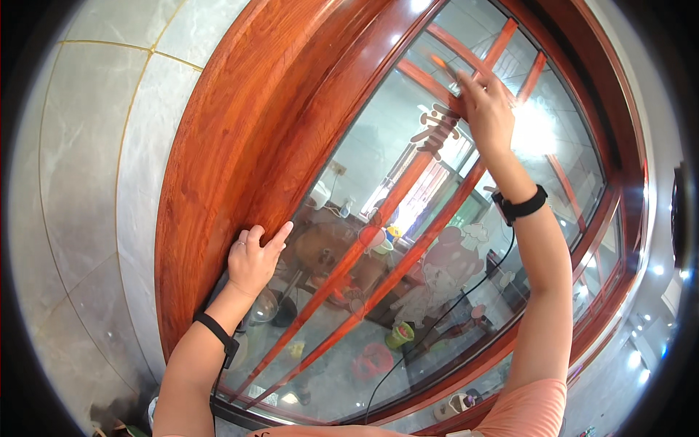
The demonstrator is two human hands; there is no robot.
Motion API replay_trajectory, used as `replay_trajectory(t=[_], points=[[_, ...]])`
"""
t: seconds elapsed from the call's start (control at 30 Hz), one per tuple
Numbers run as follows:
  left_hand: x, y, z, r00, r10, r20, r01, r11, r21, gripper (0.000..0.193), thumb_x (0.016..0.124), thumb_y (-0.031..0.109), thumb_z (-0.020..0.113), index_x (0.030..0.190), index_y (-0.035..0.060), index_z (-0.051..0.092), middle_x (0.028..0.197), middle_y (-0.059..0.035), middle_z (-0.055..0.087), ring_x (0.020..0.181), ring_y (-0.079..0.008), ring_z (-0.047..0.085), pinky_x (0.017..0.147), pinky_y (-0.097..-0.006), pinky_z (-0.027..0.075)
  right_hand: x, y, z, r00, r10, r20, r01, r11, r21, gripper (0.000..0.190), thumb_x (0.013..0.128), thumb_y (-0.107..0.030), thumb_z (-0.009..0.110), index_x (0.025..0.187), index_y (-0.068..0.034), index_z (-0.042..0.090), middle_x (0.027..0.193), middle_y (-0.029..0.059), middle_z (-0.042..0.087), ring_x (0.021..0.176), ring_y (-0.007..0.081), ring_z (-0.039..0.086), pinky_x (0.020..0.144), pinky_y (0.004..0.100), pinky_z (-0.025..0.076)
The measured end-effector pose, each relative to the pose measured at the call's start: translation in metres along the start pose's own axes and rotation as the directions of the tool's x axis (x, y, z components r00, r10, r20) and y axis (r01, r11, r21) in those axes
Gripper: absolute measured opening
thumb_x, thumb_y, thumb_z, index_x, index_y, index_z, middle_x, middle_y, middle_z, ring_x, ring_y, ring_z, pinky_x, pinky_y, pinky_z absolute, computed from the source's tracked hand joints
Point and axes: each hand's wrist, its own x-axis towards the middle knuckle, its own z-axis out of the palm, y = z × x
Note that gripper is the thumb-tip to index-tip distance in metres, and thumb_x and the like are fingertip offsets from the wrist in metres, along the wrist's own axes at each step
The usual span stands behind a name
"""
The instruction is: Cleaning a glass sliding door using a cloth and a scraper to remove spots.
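My right hand [487, 112] is raised in front of the glass door pane [355, 164], near its upper part. Its fingers are closed around a slim tool with an orange part [439, 61], too blurred to name. Just below that hand, a brown lettering sticker [435, 131] is on the glass. My left hand [254, 259] rests against the reddish wooden door frame [240, 158] at the pane's edge. Its fingers are apart, the index finger pointing towards the glass, and nothing shows in it. A cartoon chef sticker [445, 273] is lower on the pane.
Reddish wooden bars [371, 229] cross the glass. Grey marble-look tiles [82, 153] line the wall at the left. Black straps circle both wrists, and a thin black cable [420, 338] hangs from the right one. Through the glass show a green bin [400, 335] and a pink basket [374, 360].
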Motion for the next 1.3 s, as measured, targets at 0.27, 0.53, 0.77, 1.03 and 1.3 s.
replay_trajectory(t=[0.27,0.53,0.77,1.03,1.3], points=[[-0.001,-0.008,-0.005,0.999,0.027,-0.028,-0.026,0.998,0.057,0.059,0.083,0.027,0.081,0.140,0.0339,0.065,0.111,-0.0095,0.046,0.077,-0.0286,0.056,0.059,-0.0380,0.052,-0.025,-0.032,-0.006,0.995,-0.083,0.059,0.080,0.996,0.041,0.035,0.093,-0.018,0.069,0.127,-0.027,0.070,0.099,0.0068,0.060,0.087,0.0282,0.067,0.069,0.0419,0.055],[0.000,-0.004,-0.001,0.999,0.020,-0.043,-0.019,0.999,0.036,0.059,0.084,0.026,0.081,0.140,0.0340,0.065,0.110,-0.0094,0.047,0.078,-0.0281,0.056,0.061,-0.0376,0.052,-0.043,-0.052,-0.027,0.971,-0.037,0.236,-0.001,0.988,0.156,0.043,0.088,-0.010,0.066,0.128,-0.025,0.069,0.098,0.0052,0.060,0.086,0.0258,0.068,0.067,0.0399,0.056],[-0.001,0.004,0.007,0.999,0.019,-0.026,-0.018,1.000,0.022,0.062,0.083,0.026,0.081,0.142,0.0348,0.063,0.110,-0.0100,0.047,0.079,-0.0280,0.056,0.062,-0.0376,0.053,-0.062,-0.060,-0.024,0.994,0.005,0.106,-0.012,0.997,0.071,0.043,0.089,-0.011,0.068,0.130,-0.023,0.068,0.097,0.0039,0.061,0.086,0.0249,0.068,0.063,0.0383,0.057],[0.001,0.001,-0.001,1.000,-0.001,-0.008,0.001,1.000,-0.001,0.058,0.083,0.021,0.081,0.139,0.0319,0.066,0.111,-0.0109,0.046,0.083,-0.0307,0.057,0.065,-0.0410,0.054,-0.084,-0.079,-0.016,0.991,-0.073,0.113,0.052,0.982,0.180,0.038,0.089,-0.010,0.067,0.125,-0.023,0.071,0.097,0.0046,0.061,0.085,0.0250,0.068,0.064,0.0375,0.057],[0.000,-0.001,-0.002,1.000,-0.004,-0.016,0.004,1.000,0.026,0.056,0.085,0.022,0.079,0.138,0.0314,0.066,0.112,-0.0108,0.046,0.083,-0.0306,0.057,0.066,-0.0409,0.054,-0.092,-0.089,-0.025,0.970,-0.218,0.107,0.196,0.963,0.187,0.030,0.092,-0.010,0.067,0.120,-0.019,0.073,0.099,0.0040,0.061,0.083,0.0232,0.069,0.065,0.0374,0.059]])
